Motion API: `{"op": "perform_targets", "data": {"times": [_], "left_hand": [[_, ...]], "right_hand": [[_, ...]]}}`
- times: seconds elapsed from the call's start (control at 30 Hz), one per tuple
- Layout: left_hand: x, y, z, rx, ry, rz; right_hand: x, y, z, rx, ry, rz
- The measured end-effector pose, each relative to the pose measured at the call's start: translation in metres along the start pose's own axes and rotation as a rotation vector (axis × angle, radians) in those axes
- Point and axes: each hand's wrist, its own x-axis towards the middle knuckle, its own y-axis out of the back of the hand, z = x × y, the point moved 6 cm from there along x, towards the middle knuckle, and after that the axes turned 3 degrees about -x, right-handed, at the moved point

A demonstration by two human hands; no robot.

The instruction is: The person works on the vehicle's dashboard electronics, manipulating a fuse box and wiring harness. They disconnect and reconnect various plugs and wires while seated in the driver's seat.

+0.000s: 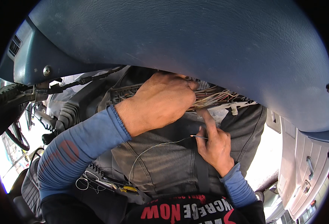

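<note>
My left hand (160, 100) reaches in beneath the edge of the blue dashboard panel (187, 33). Its fingers are curled at a bundle of thin wires (216, 97); the fingertips and whatever they grip are hidden. Beside it lies a dark panel with rows of slots (125, 93), resembling a fuse box, from which the wires seem to fan out. Lower and to the right, my right hand (215, 147) pinches a thin grey wire (153, 146) near a copper-coloured end. Its index finger stretches up to the underside of the bundle.
A gear lever boot (68, 115) stands at left, below a dark cable (84, 80). Yellow-handled pliers (129, 189) and a coiled white cord (83, 183) lie at lower left. A light-coloured door (302, 171) hangs at right. My legs (160, 164) are under the wiring.
</note>
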Motion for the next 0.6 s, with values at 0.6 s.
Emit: {"op": "perform_targets", "data": {"times": [0.6], "left_hand": [[-0.014,-0.013,-0.015,-0.159,-0.012,0.034]], "right_hand": [[0.0,0.0,0.001,0.003,-0.003,-0.014]]}}
